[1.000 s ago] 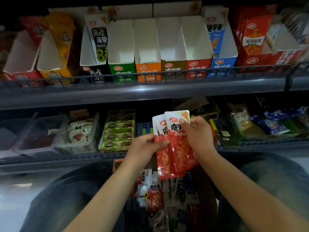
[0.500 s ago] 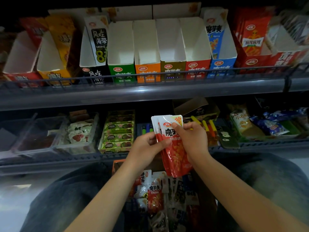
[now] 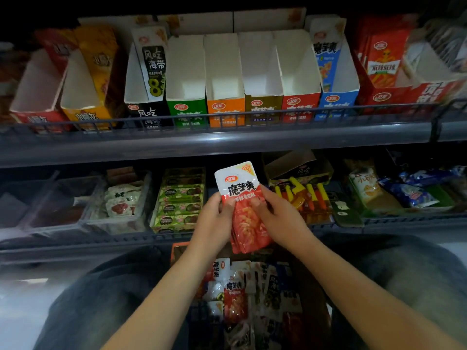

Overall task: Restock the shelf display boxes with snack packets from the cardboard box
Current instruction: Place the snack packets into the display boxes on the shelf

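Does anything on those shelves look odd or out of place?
Yes: four display boxes in the middle of the top shelf stand empty, showing bare white insides, while neighbouring boxes hold packets. On the lower shelf, a dark box sits tilted.

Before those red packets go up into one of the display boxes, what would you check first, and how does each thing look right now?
1. Stack squared up: red packets look aligned. Ok.
2. Grip: left hand and right hand both hold the stack. Ok.
3. Matching box: red display box on the upper shelf looks empty. Ok.
4. Path upward: shelf rail runs in front of the boxes; lift over it. Ok.
5. How many packets in the stack: cannot tell.
6. More stock: cardboard box below holds more packets. Ok.
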Action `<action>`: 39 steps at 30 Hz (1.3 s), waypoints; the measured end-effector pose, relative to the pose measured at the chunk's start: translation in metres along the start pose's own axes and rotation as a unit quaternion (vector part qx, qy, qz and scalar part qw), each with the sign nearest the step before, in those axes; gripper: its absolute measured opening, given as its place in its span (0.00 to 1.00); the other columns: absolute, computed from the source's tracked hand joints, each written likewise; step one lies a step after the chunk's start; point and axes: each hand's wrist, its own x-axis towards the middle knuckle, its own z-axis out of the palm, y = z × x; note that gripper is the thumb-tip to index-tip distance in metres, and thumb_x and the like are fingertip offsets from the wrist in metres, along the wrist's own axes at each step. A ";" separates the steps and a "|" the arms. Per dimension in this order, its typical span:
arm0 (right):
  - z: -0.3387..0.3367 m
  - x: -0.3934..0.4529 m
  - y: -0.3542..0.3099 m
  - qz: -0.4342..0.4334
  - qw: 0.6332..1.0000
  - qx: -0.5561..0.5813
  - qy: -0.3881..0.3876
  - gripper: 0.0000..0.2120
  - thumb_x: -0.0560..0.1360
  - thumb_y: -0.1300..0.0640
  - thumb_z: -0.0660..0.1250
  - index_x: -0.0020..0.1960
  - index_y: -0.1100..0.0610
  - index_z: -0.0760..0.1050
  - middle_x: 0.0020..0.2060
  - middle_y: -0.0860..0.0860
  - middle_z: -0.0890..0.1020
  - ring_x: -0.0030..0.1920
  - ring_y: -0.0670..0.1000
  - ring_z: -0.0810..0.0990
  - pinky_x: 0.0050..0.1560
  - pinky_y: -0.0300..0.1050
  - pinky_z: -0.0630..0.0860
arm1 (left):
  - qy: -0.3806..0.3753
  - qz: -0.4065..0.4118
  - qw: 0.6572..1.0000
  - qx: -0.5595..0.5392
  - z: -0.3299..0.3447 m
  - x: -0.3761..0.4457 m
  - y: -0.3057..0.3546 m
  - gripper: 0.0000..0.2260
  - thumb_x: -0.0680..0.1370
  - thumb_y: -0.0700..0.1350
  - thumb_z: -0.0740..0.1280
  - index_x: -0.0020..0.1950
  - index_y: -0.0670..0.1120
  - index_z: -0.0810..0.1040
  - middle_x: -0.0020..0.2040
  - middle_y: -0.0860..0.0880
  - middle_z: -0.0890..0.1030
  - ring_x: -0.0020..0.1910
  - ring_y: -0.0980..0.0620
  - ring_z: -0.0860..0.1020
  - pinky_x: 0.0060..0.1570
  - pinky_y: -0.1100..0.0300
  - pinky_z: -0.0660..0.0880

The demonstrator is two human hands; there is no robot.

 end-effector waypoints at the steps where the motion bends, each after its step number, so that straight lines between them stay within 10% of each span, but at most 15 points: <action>1: 0.002 0.000 -0.001 -0.009 1.000 -0.005 -0.001 0.22 0.80 0.47 0.53 0.73 0.47 0.60 0.55 0.44 0.78 0.50 0.41 0.77 0.45 0.30 0.73 | 0.010 0.001 1.000 -0.005 0.003 -0.002 0.000 0.11 0.83 0.48 0.55 0.57 0.48 0.75 0.51 0.48 0.82 0.51 0.50 0.80 0.54 0.47 0.77; 12: 0.017 -0.006 -0.024 -0.077 0.982 0.138 0.102 0.19 0.81 0.47 0.48 0.71 0.45 0.62 0.56 0.41 0.77 0.56 0.38 0.77 0.55 0.38 0.77 | 0.062 0.027 0.995 -0.078 0.020 -0.011 0.028 0.18 0.83 0.53 0.50 0.73 0.54 0.59 0.60 0.51 0.75 0.53 0.57 0.75 0.41 0.69 0.70; 17: 0.011 -0.004 -0.041 -0.059 0.981 0.143 0.114 0.21 0.80 0.44 0.50 0.73 0.43 0.59 0.65 0.46 0.73 0.62 0.44 0.74 0.62 0.51 0.74 | 0.087 0.044 0.992 -0.075 0.014 -0.011 0.046 0.16 0.83 0.53 0.51 0.71 0.56 0.61 0.61 0.51 0.75 0.57 0.52 0.75 0.58 0.51 0.74; 28: -0.051 0.032 -0.110 -0.056 0.978 0.172 0.106 0.04 0.77 0.54 0.64 0.52 0.51 0.73 0.41 0.51 0.80 0.43 0.50 0.81 0.44 0.42 0.77 | 0.045 0.140 0.989 -0.010 -0.033 0.017 0.131 0.10 0.79 0.44 0.64 0.59 0.50 0.72 0.48 0.55 0.80 0.43 0.62 0.79 0.37 0.71 0.76; 39: -0.119 0.102 -0.153 -0.057 0.979 0.106 0.162 0.08 0.77 0.49 0.63 0.55 0.50 0.69 0.46 0.48 0.78 0.48 0.50 0.80 0.48 0.48 0.79 | 0.023 0.182 0.979 0.091 -0.024 0.090 0.216 0.16 0.75 0.48 0.70 0.61 0.50 0.72 0.56 0.51 0.79 0.52 0.53 0.79 0.52 0.53 0.78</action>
